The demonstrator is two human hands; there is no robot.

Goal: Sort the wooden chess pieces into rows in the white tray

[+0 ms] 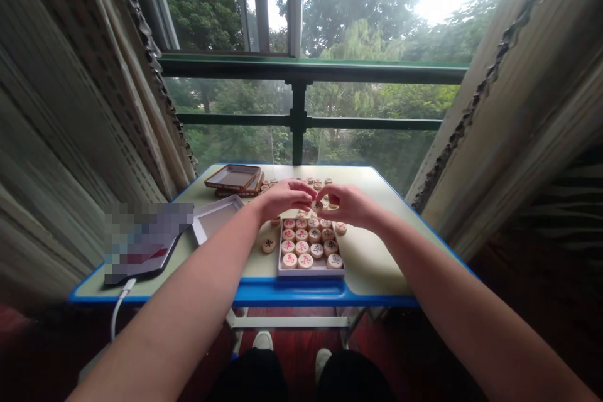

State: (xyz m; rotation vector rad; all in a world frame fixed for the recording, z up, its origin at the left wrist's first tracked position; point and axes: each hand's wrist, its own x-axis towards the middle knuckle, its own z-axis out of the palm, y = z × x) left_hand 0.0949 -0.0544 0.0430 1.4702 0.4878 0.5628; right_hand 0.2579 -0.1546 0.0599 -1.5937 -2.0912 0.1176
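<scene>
The right hand (347, 205) has its grip nearly closed, thumb and forefinger pinching a round pale wooden game piece with a dark character (317, 206). That piece is held tilted, its marked face toward the viewer, above the back edge of a shallow square whitish box (311, 272). The left hand (282, 197) reaches in from the other side, fingers curved and their tips right by the piece; whether its grip touches it or holds anything cannot be told.

The hands cover part of the box's back row and the round loose wooden pieces (309, 181) behind, whose markings are too small to read. The left forearm hides part of a flat whitish tray (219, 218), and a dark flat slab-like object (151, 251) is blurred out by blocky pixels.

The box sits close to the front blue edge of the pale green surface (377, 264). Inside, rows stand tightly packed, with one open place in the front row. Bare room lies right of the box; to its left, a single dark-marked wooden piece (268, 245) lies just beside.
</scene>
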